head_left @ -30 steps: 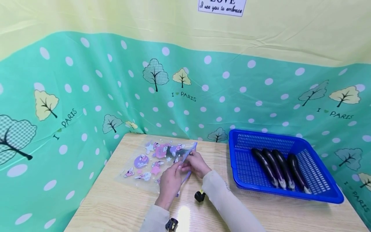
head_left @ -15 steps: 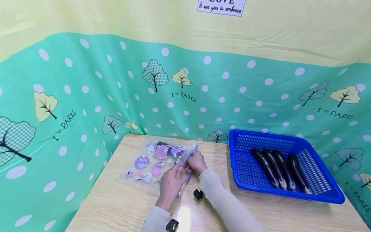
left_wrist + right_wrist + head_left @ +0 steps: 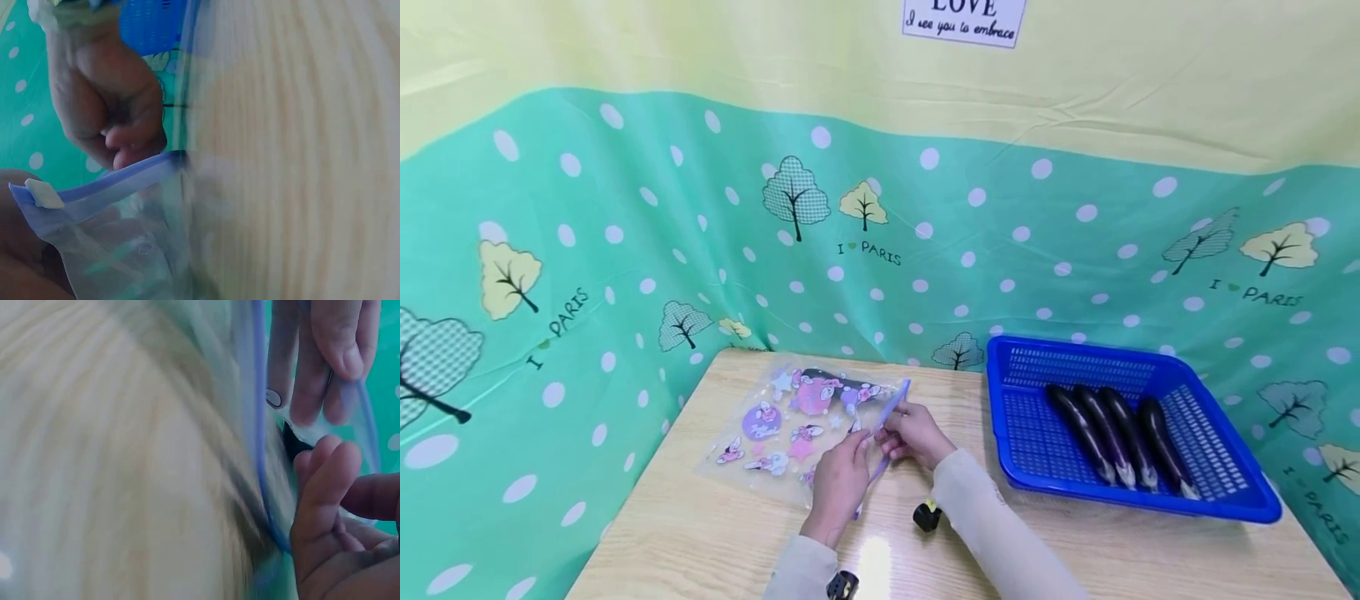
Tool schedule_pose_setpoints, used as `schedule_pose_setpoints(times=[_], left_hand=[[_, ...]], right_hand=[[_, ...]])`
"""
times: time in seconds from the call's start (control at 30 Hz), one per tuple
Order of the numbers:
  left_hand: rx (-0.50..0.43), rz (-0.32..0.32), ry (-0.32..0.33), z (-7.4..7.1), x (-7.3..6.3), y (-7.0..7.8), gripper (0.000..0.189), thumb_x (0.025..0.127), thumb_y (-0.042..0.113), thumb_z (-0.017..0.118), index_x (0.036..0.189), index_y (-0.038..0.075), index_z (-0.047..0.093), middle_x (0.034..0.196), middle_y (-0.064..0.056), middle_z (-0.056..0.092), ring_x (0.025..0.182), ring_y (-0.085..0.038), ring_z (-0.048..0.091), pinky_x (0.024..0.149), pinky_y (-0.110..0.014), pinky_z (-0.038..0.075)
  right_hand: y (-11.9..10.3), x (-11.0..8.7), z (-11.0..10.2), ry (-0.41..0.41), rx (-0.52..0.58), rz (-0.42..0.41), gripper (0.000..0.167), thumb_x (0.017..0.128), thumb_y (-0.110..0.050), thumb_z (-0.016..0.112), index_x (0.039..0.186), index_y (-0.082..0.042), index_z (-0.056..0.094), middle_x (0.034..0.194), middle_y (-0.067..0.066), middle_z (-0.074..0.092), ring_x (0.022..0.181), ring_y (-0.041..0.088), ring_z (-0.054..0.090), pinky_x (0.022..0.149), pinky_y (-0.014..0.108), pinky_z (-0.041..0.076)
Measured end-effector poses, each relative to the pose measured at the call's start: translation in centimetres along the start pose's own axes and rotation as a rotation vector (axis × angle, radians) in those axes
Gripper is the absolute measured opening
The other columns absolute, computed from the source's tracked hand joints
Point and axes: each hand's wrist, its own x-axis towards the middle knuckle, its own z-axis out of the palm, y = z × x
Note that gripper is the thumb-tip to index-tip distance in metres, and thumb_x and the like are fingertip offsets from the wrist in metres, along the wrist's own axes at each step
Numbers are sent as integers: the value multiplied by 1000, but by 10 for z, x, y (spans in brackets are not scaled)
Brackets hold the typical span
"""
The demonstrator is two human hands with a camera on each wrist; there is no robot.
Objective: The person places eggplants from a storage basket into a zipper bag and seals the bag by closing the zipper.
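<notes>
A clear zip bag (image 3: 763,450) with pink and purple cartoon prints lies on the table, its lilac zip edge facing right. Inside its far part is a dark eggplant (image 3: 831,376), partly covered by the prints. My left hand (image 3: 838,483) holds the near side of the mouth, its fingers (image 3: 325,394) hooked over the lilac edge in the right wrist view. At the mouth's far side, my right hand (image 3: 917,435) pinches the zip edge with curled fingers. A white slider (image 3: 44,194) sits at one end of the zip in the left wrist view.
A blue plastic basket (image 3: 1015,446) stands on the right of the table, with several eggplants (image 3: 1116,437) side by side in it. Patterned green and yellow cloth (image 3: 880,208) hangs behind and to the left of the wooden table (image 3: 670,533).
The eggplant in the bag has shifted toward the far side and lies more crosswise. My right hand has drawn back slightly to the right at the mouth. My left hand has stayed nearly in place.
</notes>
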Motion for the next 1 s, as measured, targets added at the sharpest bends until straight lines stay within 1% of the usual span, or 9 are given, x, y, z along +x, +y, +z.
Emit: schedule_pose_setpoints(times=[0.17, 0.27, 0.37, 0.6, 0.63, 0.7, 0.8, 0.87, 1.0], left_hand=[[15, -14, -27, 1, -1, -3, 26, 101, 8, 58, 123, 0, 69, 111, -21, 72, 98, -40, 70, 83, -54, 56], [24, 4, -26, 2, -1, -6, 25, 100, 7, 59, 122, -1, 69, 103, -19, 73, 90, -38, 71, 78, -52, 57], [29, 19, -25, 3, -1, -7, 24, 100, 6, 59, 120, -3, 69, 91, -15, 73, 79, -33, 70, 72, -50, 57], [28, -1, -35, 4, -2, -12, 25, 100, 6, 58, 122, -3, 68, 79, -6, 68, 69, -22, 65, 73, -49, 57], [24, -3, -39, 4, -3, -12, 26, 101, 6, 57, 122, -3, 68, 75, -4, 66, 67, -20, 62, 72, -49, 57], [18, 7, -42, 3, -3, -12, 26, 100, 5, 57, 122, -4, 67, 78, -7, 68, 67, -21, 63, 73, -50, 57], [11, 8, -54, 4, -4, -12, 26, 101, 5, 57, 123, -4, 67, 91, -15, 72, 75, -30, 68, 78, -52, 57], [13, 6, -50, 3, -4, -11, 25, 101, 5, 57, 122, -4, 67, 102, -20, 73, 85, -36, 70, 81, -54, 57], [7, -7, -54, 4, -2, -8, 26, 101, 6, 56, 123, -3, 67, 107, -21, 72, 91, -39, 70, 84, -56, 55]], right_hand=[[-2, -22, 1, 78, -192, -54, 29, 98, -1, 52, 124, 10, 60, 84, 22, 70, 50, 14, 59, 45, 25, 53], [-11, -38, 5, 124, -285, -99, 32, 94, -1, 52, 123, 9, 61, 82, 23, 69, 48, 16, 59, 45, 28, 54], [-24, -57, 5, 131, -357, -165, 33, 93, -3, 52, 122, 9, 63, 81, 23, 68, 48, 17, 60, 46, 31, 56], [-68, -102, -14, 112, -467, -319, 24, 98, -6, 56, 117, 4, 68, 78, 15, 67, 53, 18, 61, 49, 33, 57], [-75, -108, -21, 111, -489, -333, 23, 99, -7, 57, 117, 3, 68, 78, 14, 67, 54, 18, 62, 50, 33, 57], [-89, -117, -37, 107, -549, -351, 23, 100, -8, 58, 118, 2, 68, 80, 12, 66, 58, 20, 63, 52, 34, 57], [-105, -126, -70, 107, -668, -343, 25, 101, -11, 59, 122, -1, 67, 82, 8, 66, 63, 22, 65, 56, 35, 57], [-111, -126, -97, 105, -764, -311, 26, 102, -13, 59, 123, -2, 67, 82, 6, 65, 65, 22, 65, 58, 36, 56], [-111, -121, -156, 82, -997, -186, 20, 101, -17, 61, 112, -2, 69, 76, 5, 63, 62, 21, 62, 56, 33, 52]])
